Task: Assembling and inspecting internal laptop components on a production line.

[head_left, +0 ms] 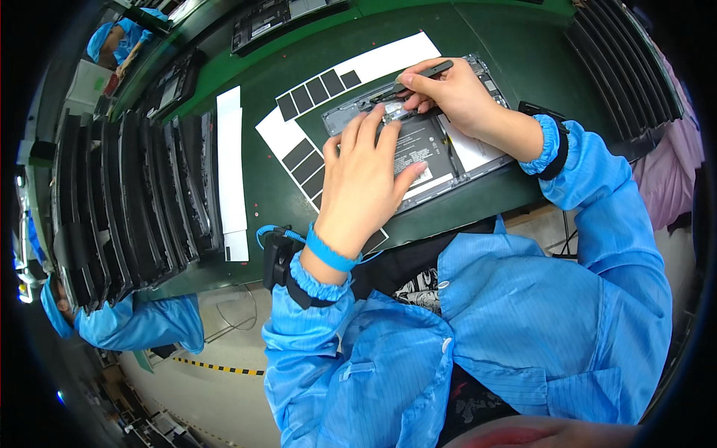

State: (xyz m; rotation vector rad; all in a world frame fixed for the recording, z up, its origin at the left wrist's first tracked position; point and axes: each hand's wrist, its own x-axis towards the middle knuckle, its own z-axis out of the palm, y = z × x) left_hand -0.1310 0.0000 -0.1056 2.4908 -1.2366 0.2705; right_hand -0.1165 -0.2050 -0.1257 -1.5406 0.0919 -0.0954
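An opened laptop base [343, 118] lies on the green work table, its inside facing up. My left hand [366, 164] rests over it with fingers spread, fingertips touching the parts near its far edge. Part of the black battery [426, 142] is covered by that hand. My right hand [455, 93] is closed on dark tweezers [437, 70], held at a slant over the far side of the base. Their tips are too small to make out. White backing sheets [388, 61] with black rectangular pads [317, 90] lie beyond and left of the laptop.
Dark laptop shells [131, 194] stand in a row on the left, beside a white strip [233, 164]. More dark panels [624, 67] stand at the right. Another laptop part [261, 26] lies at the far edge. Co-workers in blue [142, 325] are at the left. A blue cord band [328, 252] circles my left wrist.
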